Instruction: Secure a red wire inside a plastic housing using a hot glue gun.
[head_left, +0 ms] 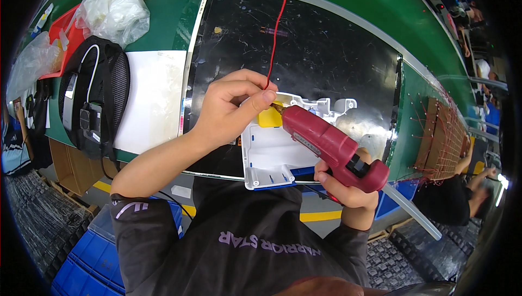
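My left hand (231, 103) is closed, its thumb and forefinger pinching the lower end of a thin red wire (277, 26). The wire runs up toward the far edge of the bench. In my right hand (352, 190) is a dark red hot glue gun (323, 135), with a translucent glue stick (414, 211) protruding from its rear. The brass nozzle points at a yellow piece (266, 118) in a white plastic housing (274, 152), close to my left fingertips. Whether the nozzle touches anything is hard to tell. The housing lies near the bench's front edge, partly hidden by the gun.
A scratched black mat (228, 40) covers the middle of the green bench. To the left are a white sheet (149, 97), a black mesh-backed object (111, 81), a clear plastic bag (117, 10) and a red bin (66, 43). Cardboard with several red wires (437, 141) stands right.
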A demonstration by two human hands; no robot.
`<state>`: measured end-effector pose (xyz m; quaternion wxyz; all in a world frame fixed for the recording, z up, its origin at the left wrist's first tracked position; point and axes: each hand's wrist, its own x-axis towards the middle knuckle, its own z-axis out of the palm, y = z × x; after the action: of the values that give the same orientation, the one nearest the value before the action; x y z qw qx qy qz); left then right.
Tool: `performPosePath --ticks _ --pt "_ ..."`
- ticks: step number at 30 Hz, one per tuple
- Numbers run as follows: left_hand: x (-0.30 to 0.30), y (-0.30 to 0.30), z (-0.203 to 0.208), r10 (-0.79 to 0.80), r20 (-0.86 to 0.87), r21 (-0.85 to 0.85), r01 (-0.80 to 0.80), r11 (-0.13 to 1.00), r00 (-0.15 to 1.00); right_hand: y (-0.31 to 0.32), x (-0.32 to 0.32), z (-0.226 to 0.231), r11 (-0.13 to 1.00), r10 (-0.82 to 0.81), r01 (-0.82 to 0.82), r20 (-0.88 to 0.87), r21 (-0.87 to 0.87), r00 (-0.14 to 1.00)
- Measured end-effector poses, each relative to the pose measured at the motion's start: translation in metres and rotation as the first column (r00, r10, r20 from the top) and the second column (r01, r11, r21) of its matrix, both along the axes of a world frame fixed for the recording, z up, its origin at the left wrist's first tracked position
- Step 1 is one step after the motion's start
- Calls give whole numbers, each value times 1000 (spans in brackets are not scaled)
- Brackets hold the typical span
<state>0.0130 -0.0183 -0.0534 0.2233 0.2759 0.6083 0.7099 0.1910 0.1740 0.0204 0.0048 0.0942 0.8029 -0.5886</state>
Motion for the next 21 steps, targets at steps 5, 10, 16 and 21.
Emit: performPosePath --ticks 5,10,16,21 --pt "0 0 0 0 -14 0 0 1000 1000 1 4 2 999 -44 44 93 8 995" --pt "0 0 1 5 -15 1 -5 1000 1000 2 3 7 999 -21 17 125 29 992" --pt "0 0 1 5 -9 3 -5 1000 1000 -1 6 5 994 -97 103 117 -46 988" --pt "0 0 1 2 -11 2 -2 1000 1000 -2 1 7 966 -115 139 116 -219 987"
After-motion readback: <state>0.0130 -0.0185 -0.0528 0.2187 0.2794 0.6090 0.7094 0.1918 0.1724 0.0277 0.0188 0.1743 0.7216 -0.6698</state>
